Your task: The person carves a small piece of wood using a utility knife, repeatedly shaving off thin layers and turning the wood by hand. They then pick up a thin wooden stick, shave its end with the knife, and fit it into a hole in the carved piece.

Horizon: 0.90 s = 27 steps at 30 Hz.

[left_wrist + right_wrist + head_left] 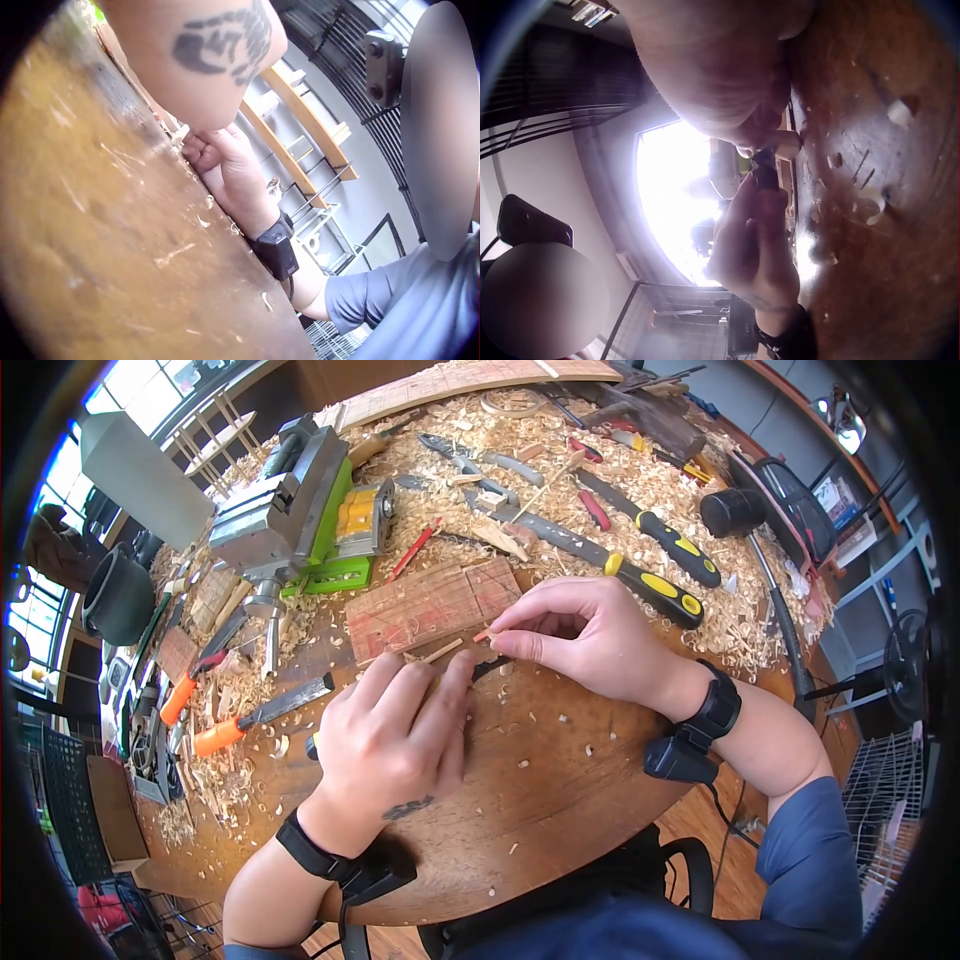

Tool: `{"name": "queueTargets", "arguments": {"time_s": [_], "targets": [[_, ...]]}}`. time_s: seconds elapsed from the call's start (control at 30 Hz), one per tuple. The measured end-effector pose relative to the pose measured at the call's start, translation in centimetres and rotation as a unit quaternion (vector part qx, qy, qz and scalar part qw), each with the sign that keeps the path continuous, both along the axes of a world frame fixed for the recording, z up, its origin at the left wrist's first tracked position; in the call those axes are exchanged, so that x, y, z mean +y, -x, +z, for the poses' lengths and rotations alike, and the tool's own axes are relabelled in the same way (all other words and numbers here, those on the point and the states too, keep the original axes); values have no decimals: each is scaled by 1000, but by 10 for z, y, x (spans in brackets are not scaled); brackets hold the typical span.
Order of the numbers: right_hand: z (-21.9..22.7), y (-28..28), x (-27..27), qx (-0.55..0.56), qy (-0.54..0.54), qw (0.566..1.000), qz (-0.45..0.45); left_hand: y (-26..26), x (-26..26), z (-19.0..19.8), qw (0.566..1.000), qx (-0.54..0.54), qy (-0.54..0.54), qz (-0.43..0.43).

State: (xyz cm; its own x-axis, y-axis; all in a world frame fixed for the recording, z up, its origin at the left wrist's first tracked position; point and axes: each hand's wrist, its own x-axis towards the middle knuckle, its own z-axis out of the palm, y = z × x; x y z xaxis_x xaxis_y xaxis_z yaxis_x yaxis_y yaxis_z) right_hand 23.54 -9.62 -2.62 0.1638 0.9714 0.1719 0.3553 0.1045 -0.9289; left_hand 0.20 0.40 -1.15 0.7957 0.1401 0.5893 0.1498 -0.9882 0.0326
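My left hand (pixel 395 730) curls round a tool whose yellow and black handle is mostly covered; a dark blade (pixel 490 666) shows past the fingers. Thumb and index finger of my right hand (pixel 590 635) pinch a small reddish wood piece (pixel 484 634), just above that blade. A thin wood stick (pixel 443 650) lies by the left fingertips, in front of a reddish marked board (pixel 415 615). The right wrist view shows the left hand (pixel 754 255) close below the right hand (pixel 712 67), a dark part between them. In the left wrist view the left hand (pixel 199 67) hides its grip.
A vise (pixel 275 520) with a green base stands at the back left. Orange-handled chisels (pixel 220 736) lie left. Yellow-black rasps (pixel 655 588), red-handled tools and a black mallet (pixel 733 512) lie behind and right, among shavings (pixel 730 610). Small chips dot the table (pixel 540 800).
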Motion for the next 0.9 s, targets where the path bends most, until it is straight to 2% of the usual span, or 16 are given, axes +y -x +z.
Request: {"name": "queueTargets", "arguments": {"time_s": [0.27, 0.33, 0.67, 0.77, 0.83, 0.9], "targets": [[-2, -3, 0, 1, -2, 1000, 10, 0, -1, 1, 1000, 6, -7, 8], [-1, -4, 0, -30, -19, 999, 20, 0, 0, 0, 1000, -6, 2, 3], [-8, -6, 4, -26, -78, 996, 46, 0, 12, -4, 998, -43, -27, -31], [-8, -5, 4, -29, -90, 994, 50, 1, 10, -2, 999, -38, -24, -30], [-8, -5, 4, -30, -88, 994, 50, 3, 6, 2, 999, 1, 21, -25], [-7, -5, 4, -28, -80, 995, 46, 2, 5, 0, 999, 22, 17, -27]]}}
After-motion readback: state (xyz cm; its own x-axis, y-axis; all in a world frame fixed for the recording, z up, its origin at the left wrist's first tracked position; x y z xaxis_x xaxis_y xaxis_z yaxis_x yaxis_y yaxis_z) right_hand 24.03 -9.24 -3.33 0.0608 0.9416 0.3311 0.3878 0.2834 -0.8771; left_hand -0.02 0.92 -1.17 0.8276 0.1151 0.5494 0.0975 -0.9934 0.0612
